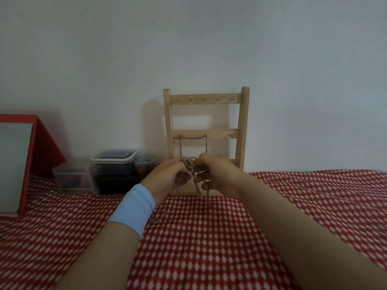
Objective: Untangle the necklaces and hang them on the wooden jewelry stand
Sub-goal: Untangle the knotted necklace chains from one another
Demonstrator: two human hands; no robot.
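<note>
Tangled necklaces point(191, 164) pinched between both hands point(189, 174).

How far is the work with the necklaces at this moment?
Done: one necklace hangs across two hooks on the middle bar of the wooden stand. In hand: the left hand and the right hand pinch the tangled chains in front of the stand; one strand trails down to the red cloth. Left: to free these chains and hang them; the top hooks are all bare.
</note>
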